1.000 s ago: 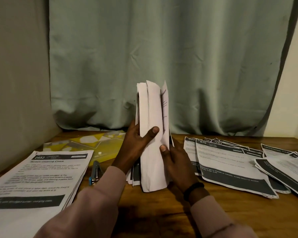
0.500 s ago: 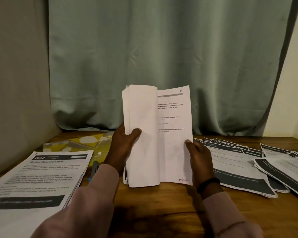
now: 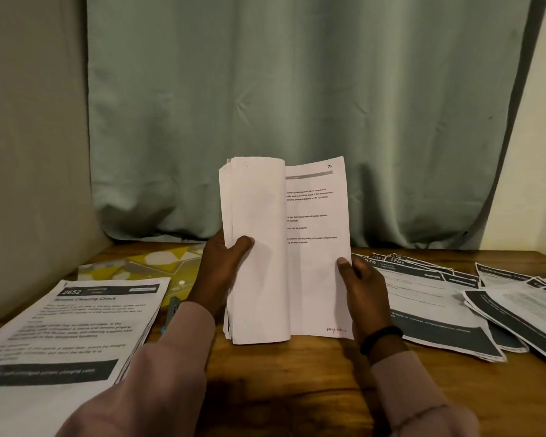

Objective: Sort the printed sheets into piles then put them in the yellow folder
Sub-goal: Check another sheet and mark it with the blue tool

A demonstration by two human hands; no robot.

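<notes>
I see piles (image 3: 67,329) already on the table (image 3: 290,383); my left hand (image 3: 221,266) and right hand (image 3: 360,288) grip an unsorted stack (image 3: 259,247) upright. The yellow folder (image 3: 158,263) lies unfilled behind.

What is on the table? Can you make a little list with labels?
held: bundle of sheets upright, opened like a book
left hand: grips the folded-back pages
right hand: holds the open page's edge
left pile: top sheet reads 2652
right piles: fanned, overlapping
yellow folder: flat behind the left pile
table: wooden
</notes>
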